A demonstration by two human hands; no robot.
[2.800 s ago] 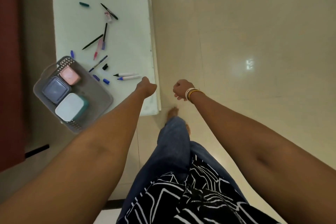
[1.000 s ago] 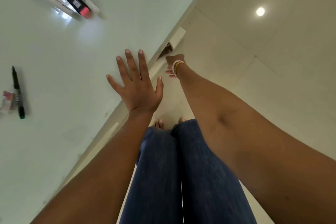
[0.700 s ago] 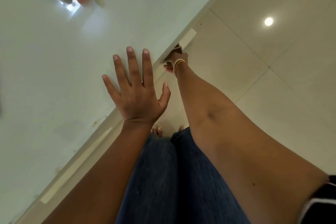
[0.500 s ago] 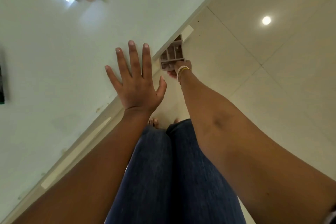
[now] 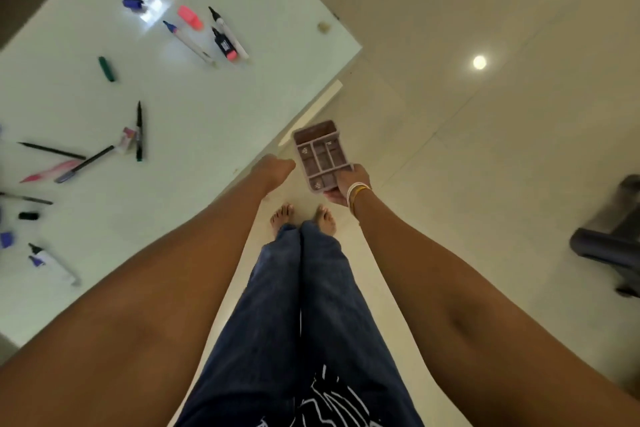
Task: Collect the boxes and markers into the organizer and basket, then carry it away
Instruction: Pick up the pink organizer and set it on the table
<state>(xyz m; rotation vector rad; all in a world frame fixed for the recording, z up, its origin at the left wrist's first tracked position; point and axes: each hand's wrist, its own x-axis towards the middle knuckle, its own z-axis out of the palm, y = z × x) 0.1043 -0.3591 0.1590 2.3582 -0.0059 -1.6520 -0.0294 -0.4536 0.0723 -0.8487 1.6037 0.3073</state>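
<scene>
My right hand (image 5: 349,184) grips the near end of a mauve compartment organizer (image 5: 320,152) and holds it above the floor, just off the table's edge. The organizer's compartments look empty. My left hand (image 5: 273,168) hangs at the table edge with its fingers curled under, holding nothing that I can see. Markers, pens and loose caps lie scattered over the white table (image 5: 194,121): a pink highlighter (image 5: 190,17), a black and white marker (image 5: 228,33), a green cap (image 5: 106,69), a black pen (image 5: 139,130). The basket with the boxes is out of view.
Glossy beige floor tiles stretch to the right, with ceiling lights reflected in them. A dark piece of furniture (image 5: 613,236) stands at the right edge. My bare feet (image 5: 303,218) are on the floor beside the table.
My right hand has pulled the organizer out from under the table edge and lifted it. My left hand has come off the tabletop and curled. The view has pulled back from the table.
</scene>
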